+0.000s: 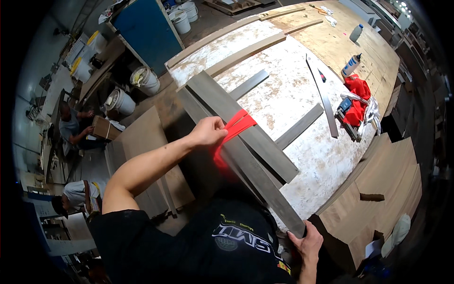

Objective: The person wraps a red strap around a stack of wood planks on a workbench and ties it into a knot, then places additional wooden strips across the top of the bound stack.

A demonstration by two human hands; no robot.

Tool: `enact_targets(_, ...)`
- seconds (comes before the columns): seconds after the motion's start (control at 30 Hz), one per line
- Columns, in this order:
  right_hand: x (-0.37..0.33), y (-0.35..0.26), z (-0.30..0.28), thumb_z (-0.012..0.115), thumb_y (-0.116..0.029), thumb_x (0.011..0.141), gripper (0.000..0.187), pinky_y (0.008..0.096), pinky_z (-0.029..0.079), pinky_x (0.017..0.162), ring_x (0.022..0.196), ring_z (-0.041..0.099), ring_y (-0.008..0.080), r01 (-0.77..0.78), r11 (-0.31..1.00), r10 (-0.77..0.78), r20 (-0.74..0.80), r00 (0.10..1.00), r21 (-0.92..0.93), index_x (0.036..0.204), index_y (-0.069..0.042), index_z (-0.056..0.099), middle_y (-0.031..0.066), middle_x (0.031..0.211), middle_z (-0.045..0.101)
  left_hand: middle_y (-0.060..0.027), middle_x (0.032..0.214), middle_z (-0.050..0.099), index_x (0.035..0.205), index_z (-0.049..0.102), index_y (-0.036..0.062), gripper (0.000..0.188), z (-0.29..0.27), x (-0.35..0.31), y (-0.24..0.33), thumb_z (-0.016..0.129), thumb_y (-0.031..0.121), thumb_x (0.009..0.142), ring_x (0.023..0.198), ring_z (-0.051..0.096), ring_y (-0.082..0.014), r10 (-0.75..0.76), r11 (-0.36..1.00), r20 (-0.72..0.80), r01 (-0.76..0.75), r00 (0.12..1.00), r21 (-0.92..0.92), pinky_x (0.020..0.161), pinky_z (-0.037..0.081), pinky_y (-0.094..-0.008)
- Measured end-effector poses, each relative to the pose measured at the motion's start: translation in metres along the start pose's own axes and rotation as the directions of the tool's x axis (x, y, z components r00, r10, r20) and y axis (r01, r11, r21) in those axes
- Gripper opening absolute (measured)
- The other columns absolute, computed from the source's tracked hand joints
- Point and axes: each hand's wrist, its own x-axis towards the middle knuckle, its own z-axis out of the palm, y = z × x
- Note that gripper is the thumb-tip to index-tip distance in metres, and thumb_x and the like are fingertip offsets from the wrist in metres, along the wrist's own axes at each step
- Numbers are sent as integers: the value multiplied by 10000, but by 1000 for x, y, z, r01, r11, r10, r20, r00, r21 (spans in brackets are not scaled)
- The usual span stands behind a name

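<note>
Several long grey wooden boards (272,151) lie together at the near edge of a white-smeared worktable (269,102). A red cloth strip (242,123) passes over them near the middle. My left hand (208,131) is closed on this strip at the boards' near side, and its loose end hangs below, blurred. Nearest me, one narrow board (265,184) slants down to the right, a dark gap showing beside it. At that board's lower right end my right hand (308,241) grips it, thumb on the near side. Its other fingertips are partly hidden.
Two short grey slats (300,125) rest beyond the boards. A glue bottle (351,65), red cloth (357,99) and blue-black tool (346,106) lie to the right. Stacked brown panels (378,189) stand right of the table. Buckets (144,80) and two people are at left.
</note>
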Motion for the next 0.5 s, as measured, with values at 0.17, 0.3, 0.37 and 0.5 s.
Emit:
enact_targets(0.17, 0, 3, 0, 876, -328, 641, 545, 394, 554, 756, 873, 697, 349, -37, 999, 38, 58, 998, -16, 1075, -57, 689, 147, 935, 710, -97, 728, 640, 799, 585, 7, 198, 4, -13, 19, 710, 142, 870, 662, 622, -164, 81, 984, -113, -61, 990, 167, 602, 495, -340)
enact_targets(0.3, 10, 16, 6, 894, -400, 613, 578, 408, 540, 647, 753, 681, 350, 90, 995, -90, -11, 996, -38, 1046, -71, 696, 144, 847, 682, -165, 798, 626, 802, 584, -5, 181, 7, -14, 18, 684, 140, 841, 792, 635, -310, 217, 945, -166, -164, 962, 284, 698, 497, -409)
enact_targets(0.37, 26, 20, 1, 890, -412, 612, 564, 399, 540, 640, 750, 683, 344, 127, 989, -131, -56, 990, -73, 1026, -77, 703, 137, 842, 687, -190, 823, 622, 800, 581, -7, 169, 6, -14, 19, 662, 138, 833, 858, 631, -374, 240, 936, -182, -177, 953, 305, 742, 496, -443)
enact_targets(0.5, 45, 18, 3, 887, -413, 611, 546, 398, 539, 635, 761, 689, 335, 146, 989, -149, -75, 986, -37, 1009, -85, 707, 123, 855, 698, -176, 891, 612, 852, 600, 5, 156, 8, -19, 25, 673, 142, 859, 867, 615, -377, 304, 900, -254, -190, 918, 392, 770, 495, -459)
